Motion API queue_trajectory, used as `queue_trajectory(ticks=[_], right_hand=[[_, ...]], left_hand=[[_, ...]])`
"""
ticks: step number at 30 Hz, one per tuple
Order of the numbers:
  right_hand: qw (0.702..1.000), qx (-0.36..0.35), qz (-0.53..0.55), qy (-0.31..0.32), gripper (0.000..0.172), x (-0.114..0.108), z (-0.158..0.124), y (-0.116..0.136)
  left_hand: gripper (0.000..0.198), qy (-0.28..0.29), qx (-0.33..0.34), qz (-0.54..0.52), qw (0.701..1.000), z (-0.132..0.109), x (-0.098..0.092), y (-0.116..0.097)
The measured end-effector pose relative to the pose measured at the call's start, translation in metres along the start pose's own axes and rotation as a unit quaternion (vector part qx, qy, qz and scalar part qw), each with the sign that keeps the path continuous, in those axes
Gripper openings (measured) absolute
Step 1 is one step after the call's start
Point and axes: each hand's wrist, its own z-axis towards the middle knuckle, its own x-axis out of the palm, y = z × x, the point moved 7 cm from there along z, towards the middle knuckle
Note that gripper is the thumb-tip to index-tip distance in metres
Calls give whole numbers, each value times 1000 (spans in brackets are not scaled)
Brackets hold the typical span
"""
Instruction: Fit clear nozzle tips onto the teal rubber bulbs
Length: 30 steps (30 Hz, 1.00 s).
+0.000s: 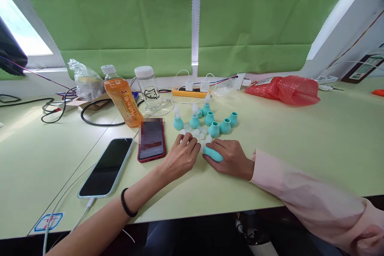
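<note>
My right hand point(231, 158) rests on the table with its fingers curled round a teal rubber bulb point(213, 154) lying on its side. My left hand point(181, 156) lies just left of it, fingers bent and pinching a small translucent white tip point(183, 141). A heap of loose white tips point(199, 133) lies just beyond both hands. Behind them stand several teal bulbs point(225, 126), some with white tips fitted point(178, 120). A black band circles my left wrist.
A red-cased phone point(151, 140) and a white phone point(106, 167) on a charging cable lie to the left. An orange drink bottle point(123, 97), a clear cup point(148, 88), a power strip point(189, 92), cables and a red plastic bag point(285, 89) sit further back.
</note>
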Motion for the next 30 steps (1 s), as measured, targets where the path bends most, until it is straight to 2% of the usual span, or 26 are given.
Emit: queue_trajectory(ticks=[6, 10, 13, 15, 17, 22, 24, 26, 30], right_hand=[[985, 117, 125, -15, 17, -2, 4, -13], [969, 178, 170, -2, 15, 1, 5, -22], [972, 162, 169, -8, 16, 1, 5, -23], [976, 142, 163, -14, 16, 1, 5, -22], [978, 134, 160, -17, 16, 1, 5, -21], [972, 160, 173, -7, 16, 2, 5, -23], [967, 178, 184, 2, 16, 2, 5, -24], [962, 193, 195, 5, 18, 2, 5, -25], [953, 216, 213, 21, 19, 7, 3, -28]], left_hand=[[16, -6, -51, -2, 999, 2, -4, 5], [16, -30, -102, -94, 990, 2, -7, 14], [20, -35, -116, -170, 978, 1, -9, 17], [28, -26, -102, -184, 977, 1, -8, 16], [26, -26, -77, -179, 980, 1, -6, 14], [15, -103, -46, -183, 977, 0, -9, 12], [13, -144, -53, -217, 964, -1, -12, 14], [10, -181, -96, -279, 938, -3, -16, 21], [10, -234, -256, -366, 864, -12, -17, 51]])
